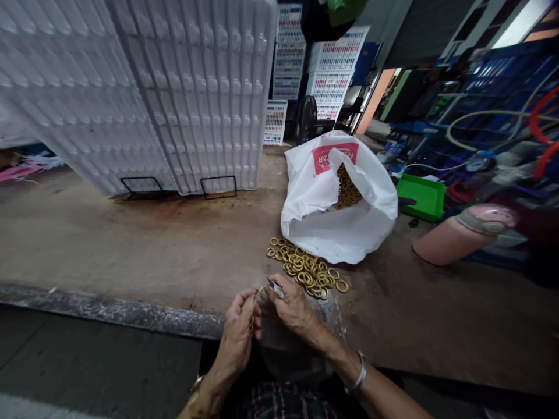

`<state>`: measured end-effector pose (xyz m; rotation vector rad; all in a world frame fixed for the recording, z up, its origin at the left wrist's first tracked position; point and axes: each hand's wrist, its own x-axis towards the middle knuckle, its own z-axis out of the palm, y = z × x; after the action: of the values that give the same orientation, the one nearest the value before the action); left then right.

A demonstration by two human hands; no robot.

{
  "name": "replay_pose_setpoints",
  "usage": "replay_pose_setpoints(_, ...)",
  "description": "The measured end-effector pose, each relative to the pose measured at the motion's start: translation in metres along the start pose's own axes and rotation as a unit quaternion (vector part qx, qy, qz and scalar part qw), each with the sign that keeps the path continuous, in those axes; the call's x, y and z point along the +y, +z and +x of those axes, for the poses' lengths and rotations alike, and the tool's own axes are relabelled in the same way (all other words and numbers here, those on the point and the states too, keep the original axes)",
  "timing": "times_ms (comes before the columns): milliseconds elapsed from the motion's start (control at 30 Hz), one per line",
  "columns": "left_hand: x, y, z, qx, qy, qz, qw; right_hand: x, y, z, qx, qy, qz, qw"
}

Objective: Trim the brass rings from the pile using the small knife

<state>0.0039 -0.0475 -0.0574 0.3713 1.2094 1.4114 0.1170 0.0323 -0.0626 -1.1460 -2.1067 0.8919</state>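
My left hand (239, 327) pinches a brass-coloured ring (262, 292) at its fingertips, near the table's front edge. More rings show partly inside its curled fingers. My right hand (293, 308) is closed around a small blade-like tool (276, 287), whose dark tip points up and left. That tool is close beside the pinched ring; whether they touch I cannot tell. Just beyond my right hand lies a loose heap of brass rings (308, 269). Behind the heap a white woven sack (305, 192) lies with its torn mouth open, and many more rings show inside.
Tall ribbed plastic trays (209, 105) stand at the back left in black wire holders (218, 187). To the right are a pink bottle (458, 235) and a green tray (421, 195). A black fan (307, 119) and stacked white crates (334, 64) are behind the table (174, 256).
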Motion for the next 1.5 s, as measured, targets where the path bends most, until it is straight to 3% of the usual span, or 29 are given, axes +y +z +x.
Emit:
replay_pose_setpoints(233,-0.007,0.008,0.004,-0.024,0.02,0.153,0.988,-0.004,-0.006,-0.021,0.002,0.046,0.089,0.995)
replay_pose_setpoints(400,-0.007,0.009,0.003,-0.028,0.178,0.223,0.958,-0.008,-0.013,-0.02,-0.032,0.114,0.166,0.979)
replay_pose_setpoints(467,-0.006,0.009,0.002,-0.041,0.207,0.243,0.947,-0.008,-0.012,-0.02,-0.045,0.122,0.181,0.975)
replay_pose_setpoints(567,-0.004,0.008,0.0,-0.051,0.178,0.244,0.952,-0.005,-0.009,-0.019,-0.028,0.131,0.171,0.976)
replay_pose_setpoints(700,-0.002,0.008,-0.003,-0.083,0.053,0.223,0.97,-0.003,-0.005,-0.019,-0.001,0.136,0.141,0.981)
replay_pose_setpoints(800,-0.003,0.006,-0.003,-0.104,0.004,0.195,0.975,-0.003,-0.005,-0.02,0.003,0.13,0.137,0.982)
replay_pose_setpoints(933,-0.007,0.003,-0.001,-0.132,-0.008,0.15,0.98,-0.003,-0.006,-0.021,-0.007,0.123,0.141,0.982)
replay_pose_setpoints(1233,-0.014,-0.001,0.001,-0.132,0.012,0.119,0.984,-0.007,-0.009,-0.021,-0.015,0.119,0.165,0.979)
replay_pose_setpoints(1367,-0.013,-0.001,0.001,-0.116,0.018,0.132,0.984,-0.002,-0.01,-0.024,-0.002,0.122,0.071,0.99)
replay_pose_setpoints(1500,-0.008,0.001,0.001,-0.1,0.029,0.153,0.983,-0.001,-0.01,-0.033,-0.049,0.074,-0.071,0.994)
